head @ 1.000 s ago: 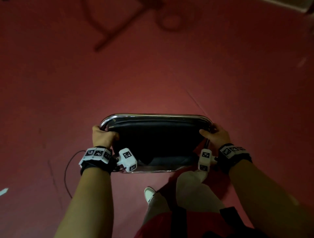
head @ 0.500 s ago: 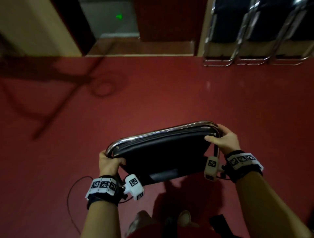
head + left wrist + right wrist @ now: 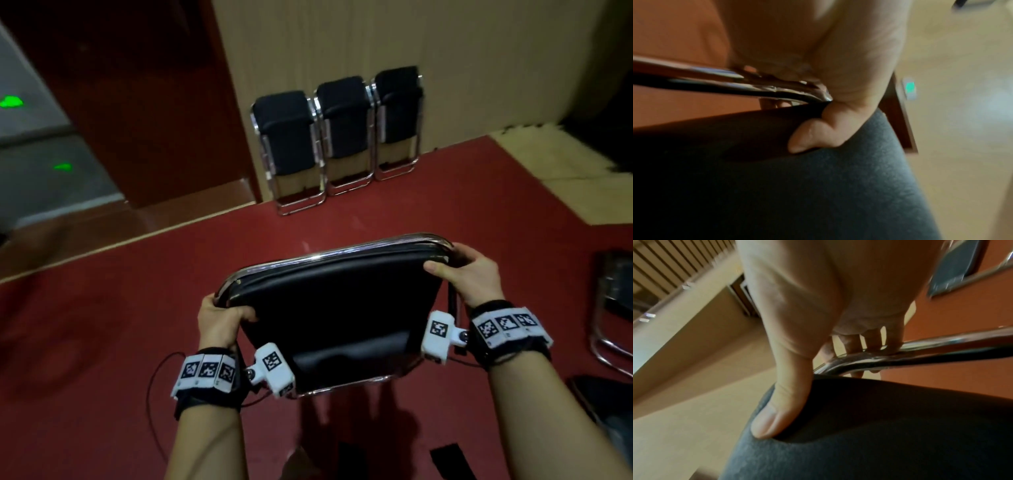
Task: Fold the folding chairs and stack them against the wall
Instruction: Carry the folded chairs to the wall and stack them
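Note:
I carry a folded chair (image 3: 339,308) with black padding and a chrome frame, lifted off the red floor in front of me. My left hand (image 3: 219,317) grips its top left corner, thumb on the black pad (image 3: 803,139) and fingers round the chrome tube (image 3: 777,91). My right hand (image 3: 462,270) grips the top right corner the same way, thumb pressed into the cushion (image 3: 781,412), fingers curled over the tube (image 3: 900,353). Three folded chairs (image 3: 337,137) lean upright against the beige wall (image 3: 479,68) ahead.
Another chair (image 3: 613,308) stands at the right edge, close to my right arm. A dark red door (image 3: 144,102) lies left of the leaning chairs, with a doorway and green light (image 3: 12,102) beyond. Red floor (image 3: 137,308) stretches between me and the wall.
My view has lifted from the floor to the wall, and the leaning chairs now show fully. The chair in both hands has tilted, right corner higher, and moved nearer the wall.

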The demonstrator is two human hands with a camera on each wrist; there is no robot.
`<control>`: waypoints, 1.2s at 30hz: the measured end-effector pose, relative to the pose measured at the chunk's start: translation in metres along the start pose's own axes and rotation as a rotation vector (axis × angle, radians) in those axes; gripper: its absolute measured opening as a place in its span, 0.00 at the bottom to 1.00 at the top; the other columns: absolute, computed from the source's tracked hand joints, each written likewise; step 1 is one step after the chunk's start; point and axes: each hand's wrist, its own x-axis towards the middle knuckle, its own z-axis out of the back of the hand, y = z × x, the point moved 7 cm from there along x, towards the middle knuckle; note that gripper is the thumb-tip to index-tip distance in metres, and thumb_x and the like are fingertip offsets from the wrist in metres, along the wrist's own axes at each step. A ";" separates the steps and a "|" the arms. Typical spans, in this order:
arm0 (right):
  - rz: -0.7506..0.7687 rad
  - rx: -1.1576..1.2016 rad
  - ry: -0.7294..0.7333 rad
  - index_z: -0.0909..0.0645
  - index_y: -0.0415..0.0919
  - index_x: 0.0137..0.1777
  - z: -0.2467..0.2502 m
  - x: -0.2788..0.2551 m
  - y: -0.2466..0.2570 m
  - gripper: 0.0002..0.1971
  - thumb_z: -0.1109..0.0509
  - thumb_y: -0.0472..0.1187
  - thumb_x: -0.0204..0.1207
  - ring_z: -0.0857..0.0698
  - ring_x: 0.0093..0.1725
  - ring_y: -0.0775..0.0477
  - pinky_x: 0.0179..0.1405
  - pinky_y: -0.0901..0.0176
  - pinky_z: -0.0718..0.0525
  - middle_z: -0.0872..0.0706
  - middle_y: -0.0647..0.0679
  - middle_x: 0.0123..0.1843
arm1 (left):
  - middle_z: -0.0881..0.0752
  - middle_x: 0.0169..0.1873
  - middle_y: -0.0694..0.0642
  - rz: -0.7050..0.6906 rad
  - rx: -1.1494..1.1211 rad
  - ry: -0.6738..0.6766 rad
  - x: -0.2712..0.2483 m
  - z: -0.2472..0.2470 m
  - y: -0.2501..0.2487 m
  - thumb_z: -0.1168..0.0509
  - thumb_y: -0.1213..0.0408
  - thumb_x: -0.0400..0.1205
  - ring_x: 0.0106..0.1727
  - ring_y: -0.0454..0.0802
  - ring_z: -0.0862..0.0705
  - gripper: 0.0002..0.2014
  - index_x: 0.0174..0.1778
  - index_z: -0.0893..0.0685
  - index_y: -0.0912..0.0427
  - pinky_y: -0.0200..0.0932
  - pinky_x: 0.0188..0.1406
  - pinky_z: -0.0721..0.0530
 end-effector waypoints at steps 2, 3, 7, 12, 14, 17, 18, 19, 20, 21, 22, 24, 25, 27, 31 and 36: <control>0.001 0.010 -0.090 0.18 0.36 0.59 0.002 0.023 0.005 0.26 0.16 0.25 0.61 0.16 0.34 0.71 0.38 0.82 0.22 0.14 0.53 0.45 | 0.18 0.46 0.60 -0.008 0.027 0.083 0.041 -0.035 -0.023 0.28 0.88 0.64 0.44 0.55 0.20 0.29 0.59 0.22 0.66 0.41 0.35 0.23; 0.000 0.013 -0.141 0.18 0.37 0.59 0.002 0.034 0.009 0.26 0.16 0.25 0.61 0.16 0.33 0.73 0.37 0.82 0.22 0.15 0.54 0.44 | 0.18 0.45 0.61 -0.006 0.027 0.127 0.061 -0.053 -0.033 0.28 0.88 0.63 0.44 0.56 0.20 0.28 0.58 0.22 0.66 0.41 0.34 0.23; -0.008 -0.018 -0.251 0.18 0.40 0.57 0.003 0.082 0.013 0.25 0.14 0.29 0.61 0.16 0.38 0.67 0.38 0.82 0.21 0.14 0.53 0.45 | 0.17 0.45 0.60 -0.021 0.070 0.230 0.127 -0.122 -0.072 0.29 0.88 0.63 0.44 0.56 0.19 0.28 0.57 0.22 0.65 0.41 0.35 0.21; -0.044 -0.055 -0.332 0.15 0.43 0.52 0.005 0.164 0.004 0.21 0.13 0.34 0.60 0.15 0.43 0.58 0.43 0.78 0.21 0.12 0.51 0.46 | 0.15 0.47 0.61 -0.018 0.101 0.298 0.203 -0.219 -0.100 0.28 0.87 0.60 0.47 0.58 0.17 0.28 0.55 0.21 0.62 0.42 0.38 0.18; -0.059 -0.051 -0.347 0.15 0.43 0.53 0.005 0.210 -0.001 0.21 0.13 0.34 0.61 0.15 0.43 0.58 0.43 0.76 0.21 0.12 0.51 0.46 | 0.15 0.47 0.60 -0.006 0.113 0.308 0.232 -0.263 -0.108 0.28 0.87 0.60 0.46 0.56 0.17 0.29 0.55 0.21 0.63 0.42 0.37 0.18; -0.083 -0.035 -0.337 0.16 0.42 0.53 0.005 0.280 -0.006 0.20 0.14 0.33 0.63 0.17 0.42 0.62 0.43 0.74 0.23 0.14 0.55 0.44 | 0.15 0.46 0.59 0.016 0.134 0.303 0.269 -0.326 -0.119 0.28 0.86 0.59 0.47 0.56 0.17 0.29 0.55 0.21 0.62 0.43 0.41 0.18; -0.082 -0.048 -0.326 0.17 0.42 0.53 0.006 0.305 -0.005 0.20 0.14 0.33 0.63 0.17 0.41 0.62 0.45 0.72 0.23 0.15 0.56 0.43 | 0.15 0.45 0.59 0.031 0.153 0.294 0.280 -0.345 -0.122 0.27 0.86 0.59 0.47 0.56 0.17 0.29 0.55 0.21 0.62 0.42 0.40 0.19; -0.078 -0.064 -0.313 0.17 0.43 0.52 0.006 0.333 -0.004 0.20 0.15 0.33 0.63 0.17 0.41 0.62 0.47 0.70 0.22 0.15 0.56 0.42 | 0.15 0.45 0.59 0.042 0.159 0.285 0.293 -0.364 -0.127 0.27 0.86 0.59 0.46 0.55 0.17 0.29 0.54 0.21 0.62 0.42 0.40 0.18; -0.078 -0.073 -0.302 0.18 0.43 0.53 0.004 0.355 0.001 0.20 0.15 0.33 0.63 0.17 0.42 0.62 0.49 0.67 0.22 0.15 0.56 0.43 | 0.14 0.45 0.59 0.049 0.157 0.271 0.303 -0.378 -0.131 0.26 0.85 0.58 0.46 0.55 0.17 0.29 0.53 0.21 0.62 0.44 0.42 0.17; -0.079 -0.068 -0.297 0.18 0.42 0.55 0.002 0.381 0.006 0.22 0.14 0.33 0.63 0.17 0.43 0.61 0.51 0.66 0.22 0.15 0.55 0.44 | 0.14 0.46 0.60 0.055 0.148 0.261 0.313 -0.393 -0.137 0.26 0.84 0.57 0.46 0.56 0.16 0.29 0.53 0.20 0.61 0.47 0.45 0.14; -0.069 -0.066 -0.291 0.18 0.42 0.58 0.002 0.409 0.010 0.24 0.14 0.34 0.63 0.17 0.43 0.61 0.49 0.69 0.22 0.14 0.53 0.46 | 0.13 0.48 0.61 0.061 0.150 0.253 0.326 -0.410 -0.143 0.25 0.83 0.55 0.45 0.57 0.16 0.30 0.53 0.20 0.61 0.51 0.47 0.13; -0.066 -0.093 -0.265 0.17 0.39 0.59 -0.002 0.456 0.012 0.26 0.13 0.34 0.61 0.17 0.44 0.61 0.43 0.78 0.22 0.13 0.50 0.49 | 0.14 0.48 0.62 0.063 0.193 0.225 0.346 -0.437 -0.151 0.25 0.83 0.57 0.43 0.57 0.17 0.30 0.55 0.21 0.63 0.51 0.45 0.16; -0.054 -0.104 -0.261 0.16 0.38 0.60 -0.006 0.477 0.014 0.27 0.12 0.35 0.60 0.15 0.45 0.58 0.44 0.77 0.21 0.12 0.49 0.50 | 0.15 0.48 0.62 0.065 0.192 0.218 0.355 -0.449 -0.157 0.25 0.84 0.59 0.43 0.57 0.17 0.29 0.55 0.21 0.64 0.51 0.45 0.16; -0.053 -0.106 -0.267 0.16 0.36 0.62 -0.009 0.519 0.015 0.30 0.11 0.36 0.59 0.14 0.51 0.52 0.52 0.67 0.21 0.12 0.47 0.54 | 0.14 0.50 0.65 0.065 0.173 0.219 0.374 -0.474 -0.168 0.26 0.85 0.59 0.48 0.60 0.16 0.30 0.56 0.21 0.64 0.54 0.48 0.14; -0.057 -0.104 -0.258 0.15 0.36 0.60 -0.025 0.597 0.006 0.29 0.11 0.36 0.58 0.14 0.54 0.49 0.58 0.59 0.20 0.11 0.45 0.55 | 0.14 0.49 0.62 0.058 0.198 0.227 0.427 -0.530 -0.187 0.25 0.85 0.60 0.46 0.58 0.16 0.31 0.58 0.22 0.63 0.48 0.43 0.16; -0.079 -0.096 -0.248 0.15 0.39 0.58 -0.068 0.699 -0.002 0.27 0.11 0.36 0.58 0.13 0.51 0.50 0.55 0.60 0.20 0.11 0.45 0.53 | 0.15 0.49 0.61 0.058 0.213 0.233 0.515 -0.597 -0.212 0.24 0.85 0.61 0.51 0.60 0.16 0.30 0.57 0.22 0.63 0.49 0.50 0.17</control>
